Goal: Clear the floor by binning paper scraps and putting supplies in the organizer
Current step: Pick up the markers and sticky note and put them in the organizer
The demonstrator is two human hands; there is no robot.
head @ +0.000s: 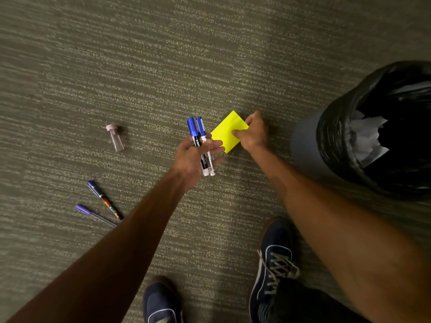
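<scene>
My left hand (193,157) holds two whiteboard markers (201,145) with blue caps, side by side, above the carpet. Just right of it, my right hand (253,134) pinches the far corner of a bright yellow sticky-note pad (225,131) at floor level. On the carpet to the left lie a small clear vial with a pink cap (115,137) and two purple-capped pens (103,200) (93,214). The bin (305,145), lined with a black bag, stands at the right with white paper scraps (366,138) inside.
My two dark blue shoes (161,301) (272,264) stand on the striped grey-green carpet (163,66) at the bottom of the view. No organizer is in view.
</scene>
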